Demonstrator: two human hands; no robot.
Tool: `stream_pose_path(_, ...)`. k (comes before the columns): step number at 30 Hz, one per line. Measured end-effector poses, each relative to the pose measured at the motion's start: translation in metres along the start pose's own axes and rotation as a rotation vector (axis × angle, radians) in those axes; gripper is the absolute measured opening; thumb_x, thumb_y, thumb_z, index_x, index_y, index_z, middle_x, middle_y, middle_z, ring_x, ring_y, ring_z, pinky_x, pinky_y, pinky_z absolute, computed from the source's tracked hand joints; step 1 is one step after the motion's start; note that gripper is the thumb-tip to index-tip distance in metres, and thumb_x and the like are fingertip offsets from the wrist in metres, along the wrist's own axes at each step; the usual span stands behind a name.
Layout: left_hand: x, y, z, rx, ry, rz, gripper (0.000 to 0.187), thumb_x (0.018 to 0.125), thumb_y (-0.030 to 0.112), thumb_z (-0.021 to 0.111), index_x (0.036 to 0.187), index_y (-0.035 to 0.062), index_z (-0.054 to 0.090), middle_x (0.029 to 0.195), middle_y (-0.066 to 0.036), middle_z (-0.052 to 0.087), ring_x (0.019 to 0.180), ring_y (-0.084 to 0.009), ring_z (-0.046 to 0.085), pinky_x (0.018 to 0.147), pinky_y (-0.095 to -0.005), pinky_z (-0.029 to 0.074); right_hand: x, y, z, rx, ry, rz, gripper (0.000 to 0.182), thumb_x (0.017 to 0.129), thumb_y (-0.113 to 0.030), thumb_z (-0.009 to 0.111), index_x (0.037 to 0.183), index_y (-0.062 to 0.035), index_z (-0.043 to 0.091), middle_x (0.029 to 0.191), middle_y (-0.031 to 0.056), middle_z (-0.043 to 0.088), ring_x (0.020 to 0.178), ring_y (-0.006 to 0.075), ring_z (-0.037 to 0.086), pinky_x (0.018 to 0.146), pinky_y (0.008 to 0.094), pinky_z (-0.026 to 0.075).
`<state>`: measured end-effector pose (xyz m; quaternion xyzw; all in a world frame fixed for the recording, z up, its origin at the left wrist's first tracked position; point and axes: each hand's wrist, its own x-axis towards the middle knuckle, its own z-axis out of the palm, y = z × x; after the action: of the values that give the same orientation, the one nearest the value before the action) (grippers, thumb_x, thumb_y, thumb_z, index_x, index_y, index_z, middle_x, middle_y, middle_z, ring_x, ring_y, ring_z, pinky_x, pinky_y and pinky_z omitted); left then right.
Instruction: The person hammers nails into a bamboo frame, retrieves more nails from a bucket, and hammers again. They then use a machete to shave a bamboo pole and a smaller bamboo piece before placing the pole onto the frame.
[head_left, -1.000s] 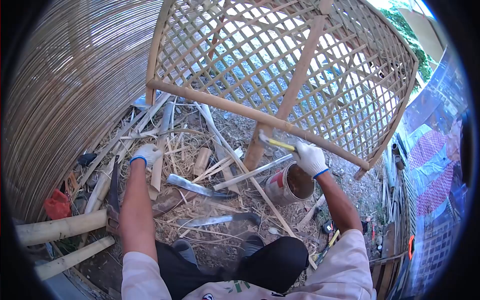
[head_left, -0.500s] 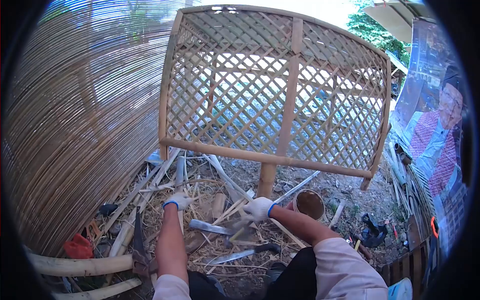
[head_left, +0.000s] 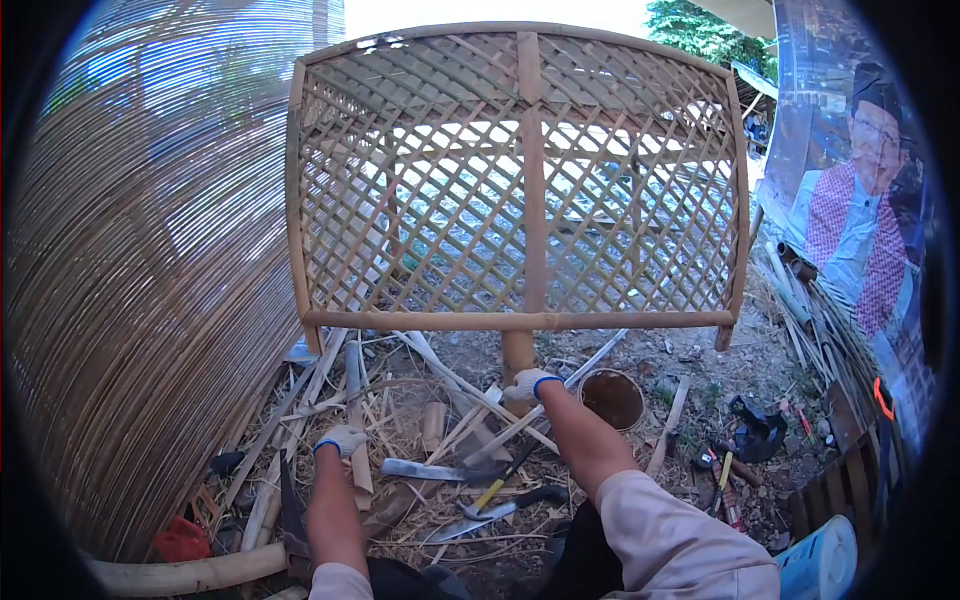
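A bamboo lattice panel stands upright in front of me, with a centre post and a round bottom rail. My right hand, in a white glove with a blue cuff, is closed at the foot of that post. My left hand, gloved the same, presses down on bamboo slats on the ground; its fingers are hidden. A yellow-handled hammer lies loose on the ground between my arms, next to two machetes.
A curved wall of bamboo strips fills the left. A rusty tin can stands right of the post. Thick bamboo poles, a red object, tools, stacked wood and a poster surround the littered ground.
My right hand held the hammer raised at the rail, then laid it on the ground and moved to the post's foot. The view tilted up; the panel now looks level.
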<state>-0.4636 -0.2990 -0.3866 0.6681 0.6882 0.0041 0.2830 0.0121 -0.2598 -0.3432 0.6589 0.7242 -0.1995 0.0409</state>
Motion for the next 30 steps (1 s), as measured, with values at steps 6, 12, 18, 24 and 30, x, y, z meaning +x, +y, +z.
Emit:
stream_pose_path(6, 0.002, -0.035, 0.005, 0.107, -0.024, 0.008, 0.055, 0.093, 0.051, 0.060, 0.120, 0.0056, 0.075, 0.116, -0.019, 0.075, 0.108, -0.0344, 0.072, 0.097, -0.0423, 0.054, -0.004, 0.013, -0.002, 0.136, 0.051, 0.063, 0.066, 0.090, -0.056, 0.051, 0.120, -0.0031, 0.075, 0.124, 0.0261, 0.070, 0.119, 0.0417, 0.066, 0.105, 0.0463, 0.050)
stream_pose_path(12, -0.017, -0.035, 0.000, 0.081, -0.085, -0.133, 0.053, 0.094, 0.050, 0.061, 0.122, 0.0080, 0.076, 0.118, -0.018, 0.075, 0.110, -0.0333, 0.071, 0.098, -0.0420, 0.053, 0.008, 0.017, 0.014, 0.126, 0.023, 0.027, 0.064, 0.094, -0.056, 0.050, 0.123, -0.0047, 0.074, 0.130, 0.0241, 0.069, 0.123, 0.0402, 0.065, 0.107, 0.0452, 0.048)
stream_pose_path(18, -0.015, -0.032, 0.005, 0.043, -0.103, -0.134, 0.053, 0.093, 0.049, 0.061, 0.124, 0.0085, 0.075, 0.125, -0.019, 0.073, 0.114, -0.0343, 0.070, 0.101, -0.0429, 0.051, 0.014, 0.014, 0.017, 0.126, -0.002, 0.018, 0.066, 0.099, -0.055, 0.049, 0.127, 0.0003, 0.071, 0.132, 0.0257, 0.067, 0.124, 0.0402, 0.064, 0.107, 0.0465, 0.049)
stream_pose_path(24, 0.017, -0.036, 0.025, 0.097, -0.126, -0.059, 0.058, 0.092, 0.051, 0.060, 0.125, 0.0053, 0.073, 0.129, -0.019, 0.071, 0.121, -0.0365, 0.067, 0.105, -0.0439, 0.049, 0.008, 0.017, 0.019, 0.144, -0.018, 0.035, 0.064, 0.097, -0.055, 0.050, 0.126, -0.0013, 0.072, 0.132, 0.0239, 0.067, 0.123, 0.0401, 0.065, 0.106, 0.0458, 0.050)
stream_pose_path(30, 0.009, -0.002, 0.023, 0.134, -0.122, -0.055, 0.061, 0.090, 0.054, 0.061, 0.124, 0.0040, 0.073, 0.127, -0.021, 0.071, 0.119, -0.0375, 0.067, 0.104, -0.0438, 0.049, -0.002, 0.024, 0.016, 0.142, -0.045, 0.082, 0.060, 0.096, -0.049, 0.051, 0.128, -0.0031, 0.071, 0.133, 0.0228, 0.067, 0.124, 0.0390, 0.064, 0.107, 0.0450, 0.050)
